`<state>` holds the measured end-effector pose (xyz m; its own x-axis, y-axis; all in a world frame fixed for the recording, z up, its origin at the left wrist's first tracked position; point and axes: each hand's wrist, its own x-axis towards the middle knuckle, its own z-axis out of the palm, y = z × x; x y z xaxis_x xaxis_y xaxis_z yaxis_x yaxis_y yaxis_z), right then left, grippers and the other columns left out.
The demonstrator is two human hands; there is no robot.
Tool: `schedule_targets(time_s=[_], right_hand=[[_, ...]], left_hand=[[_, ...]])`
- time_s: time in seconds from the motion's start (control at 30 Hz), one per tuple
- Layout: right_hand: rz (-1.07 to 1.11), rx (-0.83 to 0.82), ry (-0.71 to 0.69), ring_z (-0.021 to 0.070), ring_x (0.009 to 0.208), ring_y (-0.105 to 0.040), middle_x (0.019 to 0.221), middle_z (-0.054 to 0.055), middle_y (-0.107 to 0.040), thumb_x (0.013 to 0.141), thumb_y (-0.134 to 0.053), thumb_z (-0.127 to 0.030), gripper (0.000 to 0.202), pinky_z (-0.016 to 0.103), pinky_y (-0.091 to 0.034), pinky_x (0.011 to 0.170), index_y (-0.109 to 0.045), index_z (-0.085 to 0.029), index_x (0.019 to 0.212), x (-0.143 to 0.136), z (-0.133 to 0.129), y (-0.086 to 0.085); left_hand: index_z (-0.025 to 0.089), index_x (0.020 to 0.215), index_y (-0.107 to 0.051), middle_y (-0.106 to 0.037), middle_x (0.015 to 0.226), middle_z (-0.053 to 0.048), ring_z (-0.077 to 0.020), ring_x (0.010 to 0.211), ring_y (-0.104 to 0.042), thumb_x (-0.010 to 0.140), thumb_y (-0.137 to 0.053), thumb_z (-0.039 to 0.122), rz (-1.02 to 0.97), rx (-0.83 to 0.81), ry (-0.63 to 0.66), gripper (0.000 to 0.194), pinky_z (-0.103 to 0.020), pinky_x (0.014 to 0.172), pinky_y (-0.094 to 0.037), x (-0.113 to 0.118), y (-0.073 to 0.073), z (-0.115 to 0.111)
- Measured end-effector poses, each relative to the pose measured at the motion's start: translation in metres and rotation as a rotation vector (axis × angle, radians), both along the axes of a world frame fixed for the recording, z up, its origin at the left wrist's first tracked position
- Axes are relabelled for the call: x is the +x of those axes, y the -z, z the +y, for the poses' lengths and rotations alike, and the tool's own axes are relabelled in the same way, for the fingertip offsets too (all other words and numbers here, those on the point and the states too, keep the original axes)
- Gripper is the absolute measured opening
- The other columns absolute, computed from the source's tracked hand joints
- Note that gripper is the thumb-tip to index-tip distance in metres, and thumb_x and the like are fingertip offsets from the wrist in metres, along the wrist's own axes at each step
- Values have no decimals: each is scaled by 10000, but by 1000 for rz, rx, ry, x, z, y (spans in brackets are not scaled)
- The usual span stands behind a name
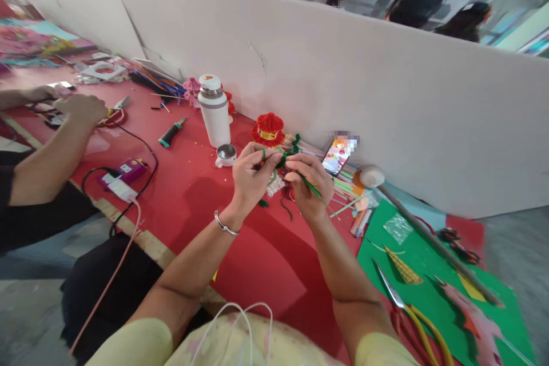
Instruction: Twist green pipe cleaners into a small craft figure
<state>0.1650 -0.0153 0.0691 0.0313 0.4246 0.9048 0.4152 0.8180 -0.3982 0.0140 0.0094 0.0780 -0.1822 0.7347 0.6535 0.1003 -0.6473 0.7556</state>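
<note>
Both hands meet above the red table, working on fuzzy green pipe cleaners (295,146). My left hand (256,177) pinches the green bunch between thumb and fingers, and a green loop rises by its index finger. From the other side my right hand (315,182) closes on the same piece, with a green stem slanting down across its fingers. The fingertips partly hide the bunch. Under the hands lie a small heap of whitish beads (275,184) and a scrap of green (263,203). Behind them stands a red fuzzy ornament (269,128) with a yellow band.
A white thermos (214,114) and its cup (226,155) stand left of my hands. A lit phone (339,154) leans near the wall. Scissors (392,289) and a pink glue gun (467,314) lie right on a green sheet (373,240). Another person's hands (81,108) work at left.
</note>
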Motion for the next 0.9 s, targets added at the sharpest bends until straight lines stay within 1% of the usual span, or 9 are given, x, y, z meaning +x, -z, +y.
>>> schedule_targets(time_s=[0.2,0.37,0.43,0.53,0.63,0.77,0.9], right_hand=[[-7,10,17,209,969,-787,1084,65,-807,989,-743,-342,172,388,-665,879,-807,-287,1138,0,0,0],[-38,47,66,201,976,-787,1096,77,-805,979,-757,-322,178,364,-665,879,-806,-274,1143,0,-1,-1],[-44,65,102,204,976,-789,1095,76,-806,982,-753,-334,181,369,-669,876,-803,-280,1147,0,-1,0],[-62,76,130,211,977,-795,1094,74,-811,995,-733,-374,193,386,-674,880,-800,-290,1156,1,0,1],[-61,67,132,211,977,-800,1096,71,-814,997,-732,-376,193,383,-675,882,-804,-293,1155,0,-1,1],[-59,91,110,205,973,-804,1111,68,-814,984,-751,-337,210,363,-679,866,-800,-299,1186,-2,-1,2],[-56,94,107,202,978,-805,1124,68,-813,982,-756,-317,225,353,-681,854,-798,-303,1202,-2,-1,2]], left_hand=[[229,784,-821,-650,774,-15,-127,719,-586,935,-808,315,16,20,-35,174,-263,629,-486,1,0,-2],[235,868,-839,-651,799,-3,-115,731,-588,912,-811,193,-1,65,-50,67,-248,639,-491,4,0,-5],[233,906,-843,-662,827,-3,-105,726,-594,894,-814,155,2,103,-62,83,-238,625,-489,5,-1,-7],[225,909,-837,-667,830,2,-92,697,-593,876,-808,117,30,172,-71,117,-223,587,-473,6,-1,-10],[222,889,-831,-661,812,6,-89,691,-594,876,-795,98,49,194,-91,129,-220,588,-476,7,-2,-10],[222,879,-827,-663,809,9,-90,693,-595,874,-789,82,55,183,-98,145,-217,588,-478,6,-2,-10],[220,885,-827,-661,813,9,-84,688,-594,871,-799,89,55,208,-107,134,-211,575,-470,7,0,-10]])
